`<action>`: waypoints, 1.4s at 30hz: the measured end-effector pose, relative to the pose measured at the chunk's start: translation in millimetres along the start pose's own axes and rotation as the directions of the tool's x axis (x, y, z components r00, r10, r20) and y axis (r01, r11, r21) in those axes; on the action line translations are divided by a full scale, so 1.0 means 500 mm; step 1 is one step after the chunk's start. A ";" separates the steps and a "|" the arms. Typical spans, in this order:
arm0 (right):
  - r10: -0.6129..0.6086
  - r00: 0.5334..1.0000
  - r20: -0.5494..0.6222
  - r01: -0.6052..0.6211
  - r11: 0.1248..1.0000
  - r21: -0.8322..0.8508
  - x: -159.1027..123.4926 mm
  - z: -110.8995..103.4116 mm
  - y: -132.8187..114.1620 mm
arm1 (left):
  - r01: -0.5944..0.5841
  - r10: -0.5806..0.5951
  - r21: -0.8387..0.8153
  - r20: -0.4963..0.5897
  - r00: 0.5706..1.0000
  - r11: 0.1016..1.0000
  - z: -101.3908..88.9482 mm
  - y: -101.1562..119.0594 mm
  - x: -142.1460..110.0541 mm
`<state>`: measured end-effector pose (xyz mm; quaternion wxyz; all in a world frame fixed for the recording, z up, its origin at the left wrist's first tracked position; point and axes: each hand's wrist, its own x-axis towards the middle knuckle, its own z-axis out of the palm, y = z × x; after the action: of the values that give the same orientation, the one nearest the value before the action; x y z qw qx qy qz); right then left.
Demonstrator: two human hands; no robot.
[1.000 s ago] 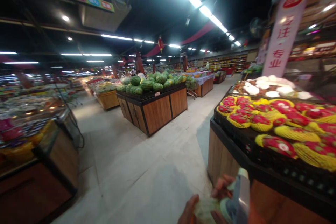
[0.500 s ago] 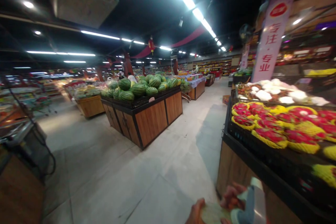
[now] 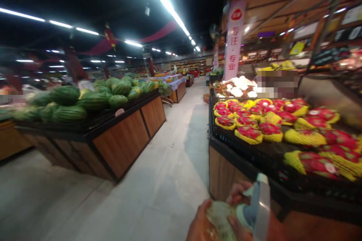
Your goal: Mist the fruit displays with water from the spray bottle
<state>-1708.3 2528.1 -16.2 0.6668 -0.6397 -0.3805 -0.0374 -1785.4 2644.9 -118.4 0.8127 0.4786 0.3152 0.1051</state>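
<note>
- Down at the bottom edge, 2 hands meet around a pale green, crumpled bundle (image 3: 222, 220) (it looks like a thin bag or a net sleeve; the blur hides which).
- The left hand (image 3: 199, 224) cups the bundle from the left, thumb up along its side and closed against it.
- The right hand (image 3: 240, 205) comes from the right, fingers curled onto the bundle's top edge and pinching it; a grey-and-white cuff or strap (image 3: 258, 209) covers its wrist.
- Just right of the hands stands a wooden display stand (image 3: 223, 169) with a black tray rim, loaded with red dragon fruit (image 3: 253, 131) in yellow foam nets.
- Behind those lie white, wrapped fruits (image 3: 237, 84), and a pink banner (image 3: 234, 39) hangs above them.
- Across the pale floor aisle (image 3: 166, 180), well apart from the hands, a second wooden stand (image 3: 121, 145) carries a heap of watermelons (image 3: 93, 99).
- Long ceiling lights (image 3: 166, 3) run down the aisle.
</note>
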 end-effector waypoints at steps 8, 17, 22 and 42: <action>-0.113 0.990 -0.084 0.103 0.987 -0.123 0.165 -0.041 0.075 | 0.126 -0.107 -0.086 0.200 0.974 0.988 0.105 0.207 0.093; -0.083 0.972 -0.219 0.034 0.976 -0.215 0.266 -0.054 0.144 | -0.025 0.029 -0.017 0.336 0.941 1.000 0.124 0.212 0.216; -0.022 0.956 -0.293 -0.053 0.968 -0.245 0.293 -0.061 0.152 | -0.169 0.098 0.078 0.554 0.826 0.983 0.135 0.237 0.250; -0.039 0.910 -0.413 -0.132 0.917 -0.377 0.404 0.060 0.143 | -0.062 0.099 -0.077 0.727 0.679 0.995 0.068 0.331 0.387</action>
<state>-1540.8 2655.6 33.9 0.5889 -0.7480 -0.2002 -0.2315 -1592.0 2798.0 -46.7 0.8763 0.4755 -0.0582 -0.0514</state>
